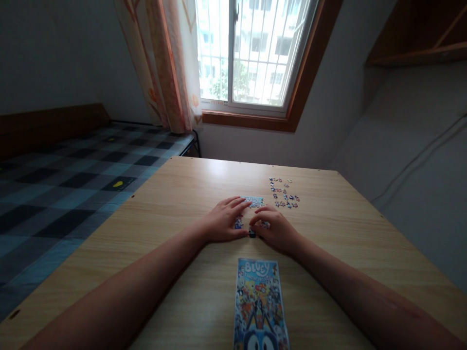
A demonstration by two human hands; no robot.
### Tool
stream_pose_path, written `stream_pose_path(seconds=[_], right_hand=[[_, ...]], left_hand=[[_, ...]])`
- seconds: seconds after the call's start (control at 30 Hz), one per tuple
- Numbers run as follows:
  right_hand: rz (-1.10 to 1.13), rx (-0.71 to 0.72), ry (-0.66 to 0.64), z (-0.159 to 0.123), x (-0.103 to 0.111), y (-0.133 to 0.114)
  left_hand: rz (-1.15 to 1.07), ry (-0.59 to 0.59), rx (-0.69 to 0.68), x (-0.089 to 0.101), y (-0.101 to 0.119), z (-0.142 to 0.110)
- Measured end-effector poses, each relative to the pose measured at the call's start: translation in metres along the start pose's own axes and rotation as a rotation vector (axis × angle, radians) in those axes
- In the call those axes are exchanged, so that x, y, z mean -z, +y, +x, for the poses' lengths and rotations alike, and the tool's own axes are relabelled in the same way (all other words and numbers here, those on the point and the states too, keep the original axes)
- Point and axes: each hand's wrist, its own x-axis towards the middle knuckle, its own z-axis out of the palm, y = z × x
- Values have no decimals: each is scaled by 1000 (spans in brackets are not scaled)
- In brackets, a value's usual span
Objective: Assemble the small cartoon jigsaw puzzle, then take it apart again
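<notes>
A partly joined jigsaw puzzle (254,201) lies on the wooden table between my two hands. My left hand (224,221) is open, its fingers spread flat over the puzzle's left side. My right hand (277,228) curls over the right side with thumb and index finger pinched together. At those fingertips, by the puzzle's near edge and close to my left thumb, is a dark puzzle piece (252,234). Much of the puzzle is hidden under both hands. Loose puzzle pieces (291,198) are scattered beyond my right hand.
Nearer to me lies a Bluey picture sheet or box (260,301), level with my forearms. The table (197,189) reaches toward a barred window (255,53). On the left are a bed with a checked cover (73,184) and a curtain (164,63). A wooden shelf (419,53) hangs upper right.
</notes>
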Motion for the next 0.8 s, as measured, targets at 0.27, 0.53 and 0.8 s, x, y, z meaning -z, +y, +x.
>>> stream_pose_path(seconds=[0.27, 0.53, 0.8], right_hand=[[-35, 22, -4, -2, 0, 5], [-79, 114, -18, -4, 2, 10], [-102, 134, 36, -8, 5, 11]], left_hand=[[-2, -11, 12, 1, 1, -1], [-2, -22, 17, 3, 3, 0], [5, -18, 1, 1, 1, 0]])
